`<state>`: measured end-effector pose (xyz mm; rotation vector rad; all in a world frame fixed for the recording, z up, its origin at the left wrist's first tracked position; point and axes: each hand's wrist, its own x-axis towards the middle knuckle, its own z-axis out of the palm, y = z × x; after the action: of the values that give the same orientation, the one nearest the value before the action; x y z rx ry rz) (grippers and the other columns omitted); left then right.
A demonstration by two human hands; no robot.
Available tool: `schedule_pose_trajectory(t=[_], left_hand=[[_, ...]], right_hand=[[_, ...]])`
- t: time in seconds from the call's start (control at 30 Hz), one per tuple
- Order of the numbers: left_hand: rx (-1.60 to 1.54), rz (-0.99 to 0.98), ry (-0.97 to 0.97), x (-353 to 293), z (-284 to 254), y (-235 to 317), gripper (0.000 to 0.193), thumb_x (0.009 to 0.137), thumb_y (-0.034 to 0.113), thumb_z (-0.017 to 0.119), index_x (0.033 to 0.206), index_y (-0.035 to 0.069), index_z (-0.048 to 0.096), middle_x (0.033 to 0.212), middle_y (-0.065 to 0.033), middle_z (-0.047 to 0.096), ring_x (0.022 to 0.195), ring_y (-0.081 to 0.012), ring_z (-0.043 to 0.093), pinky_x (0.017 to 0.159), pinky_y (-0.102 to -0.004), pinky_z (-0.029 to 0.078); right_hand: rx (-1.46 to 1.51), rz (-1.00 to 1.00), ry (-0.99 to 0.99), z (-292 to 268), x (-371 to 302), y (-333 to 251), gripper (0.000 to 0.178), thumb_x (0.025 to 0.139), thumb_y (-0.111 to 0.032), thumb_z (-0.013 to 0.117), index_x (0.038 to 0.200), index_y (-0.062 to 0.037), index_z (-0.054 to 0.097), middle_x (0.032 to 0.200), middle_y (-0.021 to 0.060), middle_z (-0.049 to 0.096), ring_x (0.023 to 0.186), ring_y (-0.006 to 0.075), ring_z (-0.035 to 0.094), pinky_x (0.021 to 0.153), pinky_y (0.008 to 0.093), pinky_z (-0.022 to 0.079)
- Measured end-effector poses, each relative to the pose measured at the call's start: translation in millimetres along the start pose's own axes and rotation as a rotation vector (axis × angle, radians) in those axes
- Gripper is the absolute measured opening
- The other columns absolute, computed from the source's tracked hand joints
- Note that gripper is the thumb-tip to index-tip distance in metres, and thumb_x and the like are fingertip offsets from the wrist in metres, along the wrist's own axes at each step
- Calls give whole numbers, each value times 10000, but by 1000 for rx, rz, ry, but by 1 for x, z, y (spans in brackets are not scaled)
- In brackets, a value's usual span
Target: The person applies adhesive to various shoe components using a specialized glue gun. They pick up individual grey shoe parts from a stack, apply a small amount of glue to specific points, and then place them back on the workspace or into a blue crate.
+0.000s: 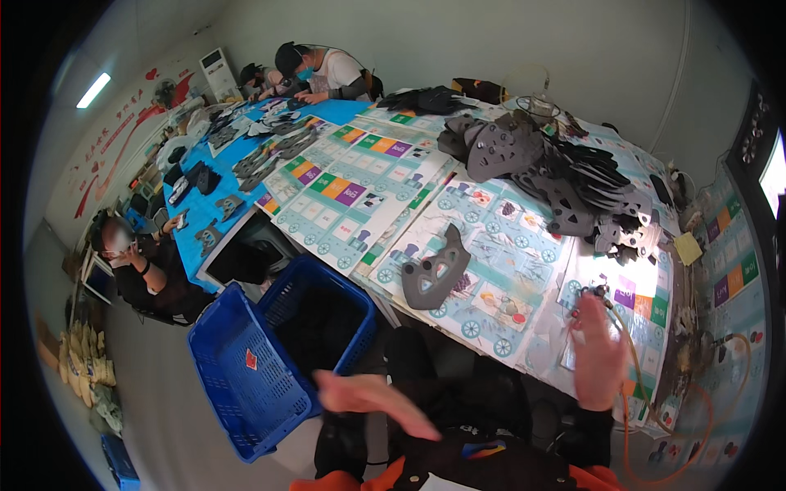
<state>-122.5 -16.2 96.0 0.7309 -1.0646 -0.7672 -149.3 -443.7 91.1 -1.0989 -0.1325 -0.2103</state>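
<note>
My left hand [372,399] hangs in front of my body, beside the rim of a blue crate. Its fingers are stretched out, a little blurred, and nothing shows in them. Over the table's front right edge, my right hand [596,356] is raised with its fingers extended. Just beyond its fingertips lies a small dark hose fitting [602,293], joined to an orange hose [629,352]; I see no grip on it. A dark grey curved part with cut-out holes [438,274] rests alone on the table, left of my right hand.
A large pile of similar grey parts [524,159] covers the back right of the table [524,237]. Two blue crates [246,368] stand at the left, one holding dark items. Co-workers [332,74] sit at the far end and a person [135,266] at the left.
</note>
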Motion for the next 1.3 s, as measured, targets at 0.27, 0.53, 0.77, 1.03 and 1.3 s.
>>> schedule_pose_trajectory(t=[0.27,0.53,0.77,1.03,1.3], left_hand=[[-267,-15,83,50,3,-53,1245,948,947,313,1734,-6,159,1787,-254,227,1588,-404,391,1271,-549,342],[26,-112,-817,16,35,33,1217,827,928,573,1462,-111,599,1489,-300,622,1343,-459,644,1124,-495,533],[-30,336,156,-32,-13,14,1505,698,994,653,1662,-99,277,1548,-346,525,1382,-439,608,1129,-542,505],[213,32,589,-18,-23,23,694,1057,523,694,1398,-76,617,1103,-166,735,996,-236,716,885,-366,569],[607,-279,873,-6,-20,42,289,1101,133,646,1359,10,695,1085,-76,760,991,-130,701,912,-291,557]], right_hand=[[358,543,-959,57,-6,2,1283,931,-967,211,1536,133,472,1467,368,596,1288,517,607,1092,652,411],[891,232,-1646,73,13,-28,714,965,-652,742,1201,20,789,1067,174,797,865,444,762,771,401,631],[809,185,-458,1,9,-11,851,1124,-670,360,1724,-72,284,1695,249,421,1584,370,419,1182,619,462],[520,154,-190,-41,-8,39,438,1090,-312,565,1390,6,537,1084,108,598,1003,215,544,855,376,453],[343,210,-66,-23,-18,47,279,977,-219,642,1130,-10,539,825,58,470,761,170,420,702,332,355]])
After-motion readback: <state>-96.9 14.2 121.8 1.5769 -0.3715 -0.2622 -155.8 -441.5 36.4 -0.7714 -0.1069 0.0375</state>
